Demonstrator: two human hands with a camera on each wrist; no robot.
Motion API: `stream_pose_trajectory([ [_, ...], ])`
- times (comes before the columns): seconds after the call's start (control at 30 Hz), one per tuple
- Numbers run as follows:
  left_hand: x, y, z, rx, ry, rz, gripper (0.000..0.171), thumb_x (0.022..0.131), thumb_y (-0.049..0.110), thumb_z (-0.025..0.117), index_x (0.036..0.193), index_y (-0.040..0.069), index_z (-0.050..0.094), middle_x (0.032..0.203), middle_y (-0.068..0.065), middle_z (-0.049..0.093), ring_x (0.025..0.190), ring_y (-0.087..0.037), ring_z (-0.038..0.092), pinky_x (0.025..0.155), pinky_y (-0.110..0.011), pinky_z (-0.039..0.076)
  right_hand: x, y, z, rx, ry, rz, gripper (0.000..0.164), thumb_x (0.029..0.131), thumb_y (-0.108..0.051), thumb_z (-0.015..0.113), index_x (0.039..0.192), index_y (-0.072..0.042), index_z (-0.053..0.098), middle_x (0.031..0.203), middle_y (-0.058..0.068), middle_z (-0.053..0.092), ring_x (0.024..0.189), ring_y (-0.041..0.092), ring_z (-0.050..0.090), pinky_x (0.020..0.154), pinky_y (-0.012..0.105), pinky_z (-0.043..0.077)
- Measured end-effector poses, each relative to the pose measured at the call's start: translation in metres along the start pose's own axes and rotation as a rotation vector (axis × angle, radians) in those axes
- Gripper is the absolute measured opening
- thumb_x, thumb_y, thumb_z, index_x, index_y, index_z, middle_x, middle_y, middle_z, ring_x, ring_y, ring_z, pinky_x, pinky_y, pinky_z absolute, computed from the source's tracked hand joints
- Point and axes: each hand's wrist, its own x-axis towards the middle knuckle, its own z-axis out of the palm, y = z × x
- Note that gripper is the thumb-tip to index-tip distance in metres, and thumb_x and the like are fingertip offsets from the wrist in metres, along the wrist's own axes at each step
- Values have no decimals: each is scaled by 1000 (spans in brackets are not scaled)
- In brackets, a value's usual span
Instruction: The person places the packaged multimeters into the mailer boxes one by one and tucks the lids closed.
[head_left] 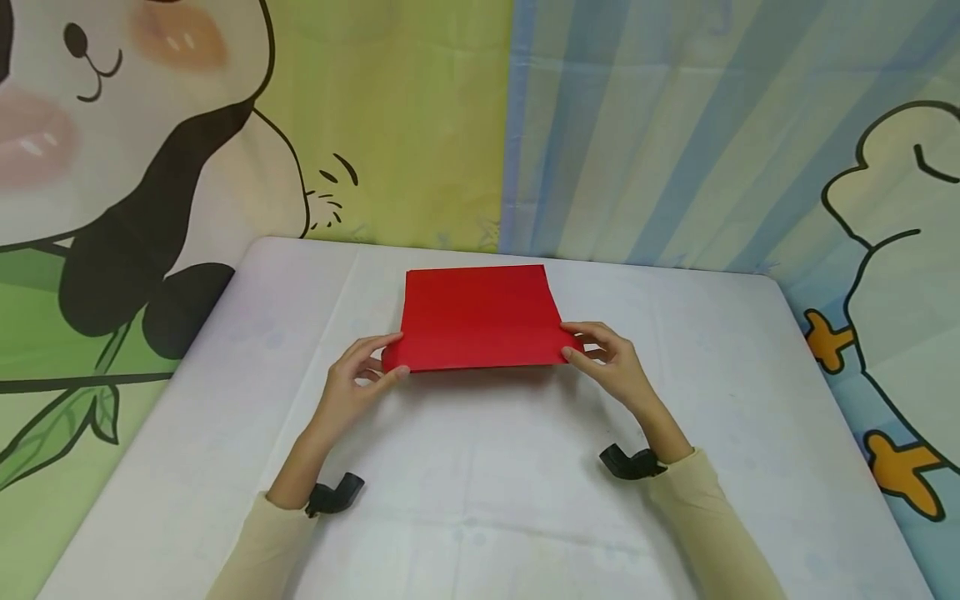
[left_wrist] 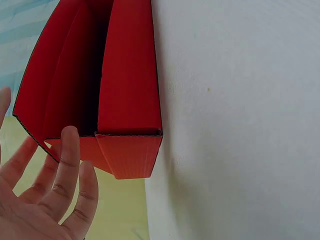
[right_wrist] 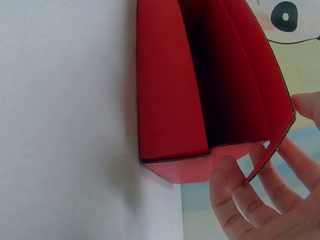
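A red cardboard box (head_left: 480,312) sits toward the far side of the table with its attached lid partly raised. My left hand (head_left: 356,375) holds the lid's left front corner, thumb by the front edge and fingers along the side. At the opposite corner, my right hand (head_left: 611,367) grips the lid the same way. In the left wrist view, a dark gap shows between the lid (left_wrist: 37,85) and the front wall (left_wrist: 130,75). Fingers reach around the lid's side flap (right_wrist: 267,157) in the right wrist view. The box's inside is mostly in shadow.
A white cloth covers the table (head_left: 480,500). Behind it hangs a printed curtain (head_left: 420,125) with cartoon animals. Small black wrist devices (head_left: 333,494) sit at both sleeve cuffs.
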Motion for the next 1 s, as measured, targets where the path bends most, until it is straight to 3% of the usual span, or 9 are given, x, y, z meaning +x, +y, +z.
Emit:
stream_pose_trajectory([
  [0.3, -2, -10, 3, -32, 1, -6, 48, 82, 9, 79, 127, 12, 64, 120, -6, 61, 69, -10, 60, 67, -15, 50, 0, 40, 2, 11, 19, 2, 38, 89, 7, 64, 126, 7, 59, 127, 24, 55, 104, 8, 55, 79, 17, 52],
  [0.73, -5, -16, 8, -65, -13, -48, 43, 83, 10, 78, 123, 13, 64, 119, -5, 61, 70, -11, 61, 63, -19, 50, -10, 52, 11, 50, 42, 32, 40, 90, 2, 66, 129, 3, 58, 131, 20, 54, 110, 13, 53, 81, 18, 51],
  [1.0, -7, -22, 10, -97, -29, -96, 40, 85, 7, 75, 124, 9, 64, 121, -9, 61, 70, -10, 61, 60, -20, 48, -14, 57, 18, 107, 63, 75, 39, 91, 1, 65, 129, 3, 57, 133, 19, 51, 114, 5, 51, 84, 15, 50],
])
